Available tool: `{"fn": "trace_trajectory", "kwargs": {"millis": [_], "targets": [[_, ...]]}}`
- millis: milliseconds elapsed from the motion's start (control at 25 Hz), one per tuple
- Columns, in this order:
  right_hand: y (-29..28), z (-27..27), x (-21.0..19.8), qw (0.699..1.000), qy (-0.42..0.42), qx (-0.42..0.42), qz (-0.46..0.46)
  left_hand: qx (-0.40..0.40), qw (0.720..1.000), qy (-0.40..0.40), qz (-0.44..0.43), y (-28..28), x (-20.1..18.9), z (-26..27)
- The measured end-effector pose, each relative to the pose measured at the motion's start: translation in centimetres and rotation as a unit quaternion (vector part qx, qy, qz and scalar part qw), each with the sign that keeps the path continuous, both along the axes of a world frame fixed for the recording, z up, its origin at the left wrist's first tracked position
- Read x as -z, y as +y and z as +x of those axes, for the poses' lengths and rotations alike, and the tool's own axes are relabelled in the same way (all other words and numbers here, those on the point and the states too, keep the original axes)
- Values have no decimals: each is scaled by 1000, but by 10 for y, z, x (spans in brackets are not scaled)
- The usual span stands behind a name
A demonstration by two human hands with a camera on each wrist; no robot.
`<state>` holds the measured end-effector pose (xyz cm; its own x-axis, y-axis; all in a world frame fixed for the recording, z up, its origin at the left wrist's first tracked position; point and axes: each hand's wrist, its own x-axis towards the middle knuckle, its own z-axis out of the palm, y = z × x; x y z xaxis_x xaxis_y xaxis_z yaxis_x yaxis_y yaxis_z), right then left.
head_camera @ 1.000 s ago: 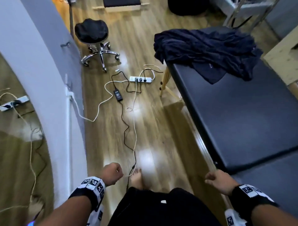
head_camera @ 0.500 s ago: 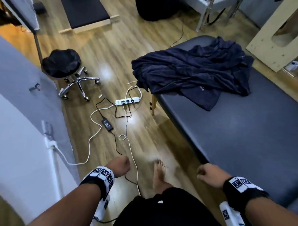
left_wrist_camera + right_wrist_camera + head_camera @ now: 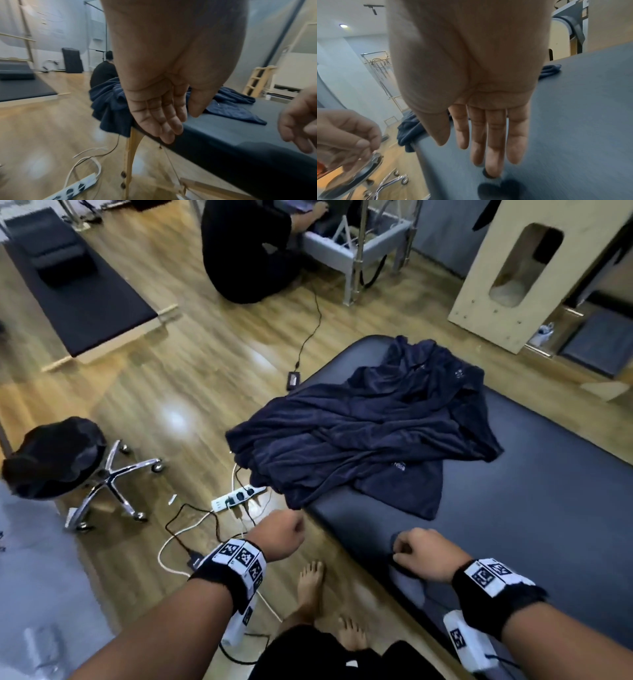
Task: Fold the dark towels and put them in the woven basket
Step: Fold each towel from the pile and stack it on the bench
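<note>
Towels: crumpled dark navy towels (image 3: 370, 436) heaped at the far left of the padded black worktop (image 3: 513, 525), overhanging | Hands: your left hand (image 3: 279, 537) and right hand (image 3: 423, 554) hang relaxed, empty | Basket: unseen.

**Both hands free, fingers relaxed**

The left hand (image 3: 281, 535) hangs just off the near corner of the table (image 3: 534, 529), over the floor, holding nothing. In the left wrist view its fingers (image 3: 161, 119) point down, close together and slightly bent, the thumb alongside. The right hand (image 3: 422, 553) hovers above the table's near edge, knuckles up, holding nothing. In the right wrist view its fingers (image 3: 494, 136) are nearly straight and slightly spread. Both forearms reach forward, each with a marker-printed band at the wrist. Two bare feet stand beside the table.
</note>
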<state>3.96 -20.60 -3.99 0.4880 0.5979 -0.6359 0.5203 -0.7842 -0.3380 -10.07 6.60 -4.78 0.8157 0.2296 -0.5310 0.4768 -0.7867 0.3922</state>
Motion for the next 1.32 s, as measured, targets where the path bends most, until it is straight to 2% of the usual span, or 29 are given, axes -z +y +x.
{"fn": "trace_trajectory", "kwargs": {"millis": [120,240,400,480,600,680,800,960,1000,1080,1160,1240,1320], "targets": [[43,29,-18,998,-16,58,24,37,999,-17,5,25,-3,61],[86,56,-29,993,-36,103,49,115,992,-36,45,35,0,106],[133,69,-29,993,-68,83,54,208,973,-23,96,31,11,134],[149,68,-25,993,-73,57,70,225,972,-41,59,34,9,145],[159,71,-20,995,-78,25,64,198,974,-73,-82,48,-18,158],[157,77,-26,991,-119,35,52,195,971,-92,-102,59,-38,168],[137,91,-48,969,-199,113,98,232,966,-109,-37,72,-66,186],[71,108,-82,919,-238,294,111,263,956,-127,18,71,-107,226],[49,108,-90,903,-242,337,113,263,955,-135,5,64,-116,235],[3,102,-100,878,-254,388,119,240,956,-152,-80,36,-134,250],[-40,91,-104,868,-261,409,108,237,941,-173,-168,-6,-150,257],[-81,79,-103,851,-270,437,109,277,920,-194,-200,-53,-159,260],[-115,68,-102,823,-278,477,130,308,904,-224,-194,-97,-165,263]]}}
